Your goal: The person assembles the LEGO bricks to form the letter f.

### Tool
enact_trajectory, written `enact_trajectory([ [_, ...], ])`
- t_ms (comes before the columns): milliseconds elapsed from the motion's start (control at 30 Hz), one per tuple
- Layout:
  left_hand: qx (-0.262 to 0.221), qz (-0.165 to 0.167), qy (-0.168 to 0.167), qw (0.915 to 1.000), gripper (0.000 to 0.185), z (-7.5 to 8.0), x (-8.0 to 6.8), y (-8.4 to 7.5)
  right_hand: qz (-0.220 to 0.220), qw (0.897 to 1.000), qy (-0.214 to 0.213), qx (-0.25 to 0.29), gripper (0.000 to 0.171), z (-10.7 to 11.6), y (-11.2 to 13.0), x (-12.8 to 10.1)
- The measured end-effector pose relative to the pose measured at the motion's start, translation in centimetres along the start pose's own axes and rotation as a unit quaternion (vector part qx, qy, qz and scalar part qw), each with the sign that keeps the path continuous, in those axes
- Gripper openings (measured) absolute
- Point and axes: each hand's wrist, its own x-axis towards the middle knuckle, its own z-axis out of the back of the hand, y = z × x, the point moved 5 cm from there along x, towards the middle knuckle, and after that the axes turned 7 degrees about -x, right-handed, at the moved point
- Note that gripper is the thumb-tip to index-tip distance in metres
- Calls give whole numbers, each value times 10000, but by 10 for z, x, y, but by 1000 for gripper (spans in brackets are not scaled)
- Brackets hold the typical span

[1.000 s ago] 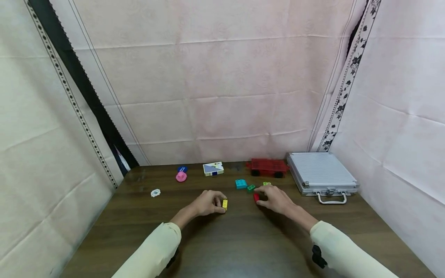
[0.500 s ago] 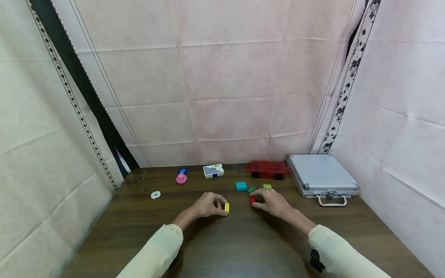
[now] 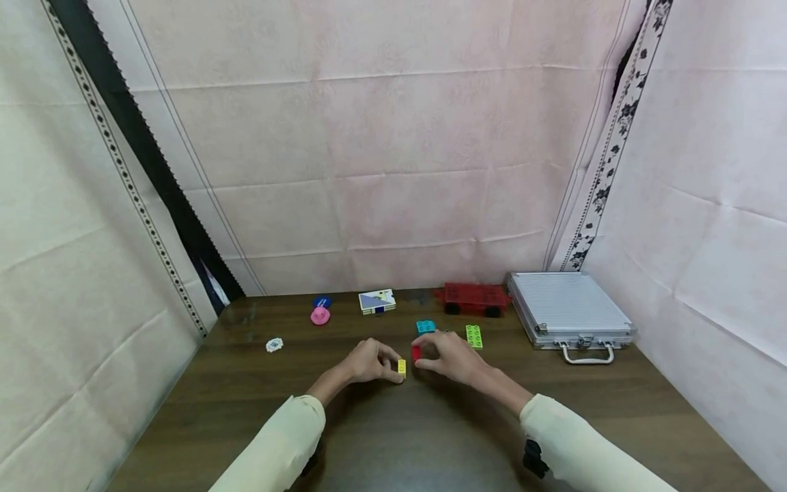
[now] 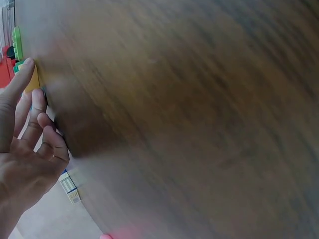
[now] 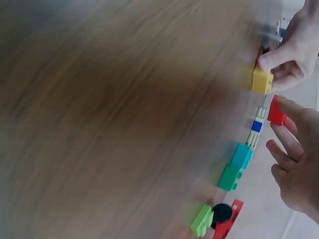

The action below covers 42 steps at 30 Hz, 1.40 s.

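Note:
My left hand (image 3: 371, 363) pinches a small yellow brick (image 3: 402, 368) that stands on the wooden table (image 3: 430, 437); the right wrist view shows the same yellow brick (image 5: 261, 81) between that hand's fingertips. Just right of it, my right hand (image 3: 449, 357) pinches a small red brick (image 3: 417, 352), held close beside the yellow one with a small gap. In the right wrist view the red brick (image 5: 275, 111) sits at my fingertips. The left wrist view is blurred, with the yellow brick (image 4: 33, 81) at my left hand's fingertips.
Behind the hands lie a cyan brick (image 3: 425, 326), a light green plate brick (image 3: 473, 336), a red wheeled base (image 3: 473, 298), a card box (image 3: 378, 301), pink (image 3: 320, 316) and blue discs, a white chip (image 3: 274, 345). A silver case (image 3: 568, 311) sits at the right.
My right hand has carried the red brick leftward, from near the green bricks to right beside the yellow brick. The left hand has stayed in place with the yellow brick.

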Motion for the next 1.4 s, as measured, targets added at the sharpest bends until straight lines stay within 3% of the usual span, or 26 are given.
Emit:
enact_trajectory([
  [400,57,59,-11,10000,31,-1,-1,0,96,9997,201,-57,32,-17,21,10],
  [700,45,103,48,9999,26,-2,-7,-1,144,9996,227,92,32,-24,24,9],
  [900,129,-94,-38,9999,19,-2,-5,-5,-4,9996,234,130,29,-23,23,10],
  [1400,182,-128,-47,9997,22,-2,-4,-3,-23,9978,211,628,29,-25,15,10],
])
